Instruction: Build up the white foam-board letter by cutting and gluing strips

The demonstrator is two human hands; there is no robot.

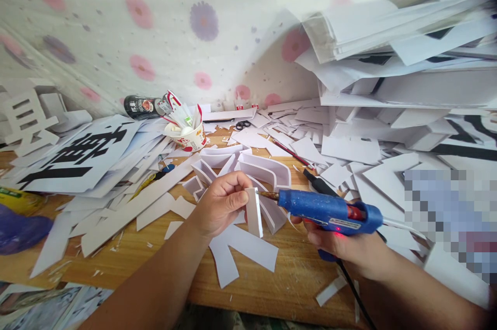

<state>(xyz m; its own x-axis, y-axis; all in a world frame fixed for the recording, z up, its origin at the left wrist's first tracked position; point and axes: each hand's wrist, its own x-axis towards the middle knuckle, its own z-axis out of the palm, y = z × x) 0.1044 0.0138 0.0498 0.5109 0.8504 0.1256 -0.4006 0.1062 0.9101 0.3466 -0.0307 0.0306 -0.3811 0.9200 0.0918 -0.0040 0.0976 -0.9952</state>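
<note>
Between thumb and fingers, my left hand (224, 204) pinches a short white foam strip (254, 215), held upright above the table. A blue glue gun (324, 209) with a lit red light is gripped in my right hand (341, 244). Its metal nozzle points left and meets the strip's top end, or comes very close to it. Behind my hands stands a white letter shape with raised walls (267, 169), partly hidden by them. Below the strip, a flat forked white piece (244, 252) lies on the wooden table (272, 291).
A paper cup (190, 138) of tools stands behind, beside a dark bottle (142, 106). Black scissors (243, 125) lie at the back. White sheets (404, 81) are piled high at right. A printed character sheet (83, 156) lies left. The gun's cord (355, 293) trails frontward.
</note>
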